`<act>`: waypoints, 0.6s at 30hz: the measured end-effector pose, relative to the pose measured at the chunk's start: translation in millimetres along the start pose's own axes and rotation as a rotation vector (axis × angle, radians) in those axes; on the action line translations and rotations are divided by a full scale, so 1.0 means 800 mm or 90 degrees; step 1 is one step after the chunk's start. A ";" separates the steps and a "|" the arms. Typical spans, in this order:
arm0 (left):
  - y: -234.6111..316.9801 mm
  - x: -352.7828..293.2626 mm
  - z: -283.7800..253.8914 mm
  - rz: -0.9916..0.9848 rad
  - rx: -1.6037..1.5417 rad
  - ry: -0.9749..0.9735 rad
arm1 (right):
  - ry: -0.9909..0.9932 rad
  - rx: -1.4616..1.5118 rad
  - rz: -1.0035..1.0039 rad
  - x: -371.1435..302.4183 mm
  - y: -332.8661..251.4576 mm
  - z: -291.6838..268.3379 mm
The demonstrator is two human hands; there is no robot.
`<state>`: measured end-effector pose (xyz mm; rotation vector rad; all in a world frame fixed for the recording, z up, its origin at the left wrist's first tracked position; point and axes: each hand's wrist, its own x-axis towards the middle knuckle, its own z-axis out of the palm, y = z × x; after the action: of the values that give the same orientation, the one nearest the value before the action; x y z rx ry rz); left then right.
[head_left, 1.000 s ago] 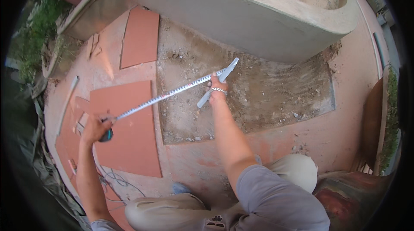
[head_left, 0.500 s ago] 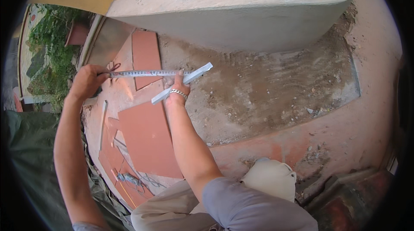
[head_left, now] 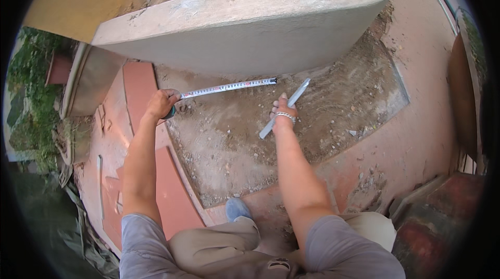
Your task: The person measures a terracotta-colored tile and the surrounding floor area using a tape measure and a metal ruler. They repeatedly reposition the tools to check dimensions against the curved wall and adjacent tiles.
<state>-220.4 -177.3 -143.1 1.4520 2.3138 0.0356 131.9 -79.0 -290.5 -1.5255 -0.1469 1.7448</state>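
Observation:
My left hand [head_left: 160, 105] is closed around a tape measure [head_left: 229, 88], its dark case partly hidden under the fingers. The white blade runs out to the right over bare soil, and its free tip ends short of my other hand. My right hand [head_left: 283, 112], with a chain bracelet at the wrist, grips a light grey straight bar [head_left: 299, 92], slim and slanting up to the right. Tape tip and bar are apart. Below both hands lies a patch of soil [head_left: 344, 102] with small stones.
A low curved plastered wall [head_left: 234, 44] bounds the soil on the far side. Reddish slabs [head_left: 172, 190] lie at the left, near a dark green tarp [head_left: 36, 211] and plants [head_left: 31, 91]. My blue shoe [head_left: 238, 209] is at the near edge, a cream container [head_left: 372, 229] to its right.
Both hands have moved right, over the soil. The tape's tip no longer meets my right hand and stretches free. The bar is held more steeply, and the view has shifted.

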 end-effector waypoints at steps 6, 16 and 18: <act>-0.033 0.076 0.051 0.041 -0.097 -0.053 | 0.015 -0.096 -0.096 0.006 -0.045 -0.052; -0.073 0.137 0.084 0.046 -0.188 -0.097 | 0.090 -0.266 -0.135 -0.030 -0.051 -0.086; -0.070 0.141 0.088 0.051 -0.222 -0.096 | 0.068 -0.289 -0.135 -0.030 -0.047 -0.087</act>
<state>-286.0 -118.3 -257.2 1.3177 2.0077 0.3245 209.4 -96.3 -269.3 -1.8414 -0.6627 1.5207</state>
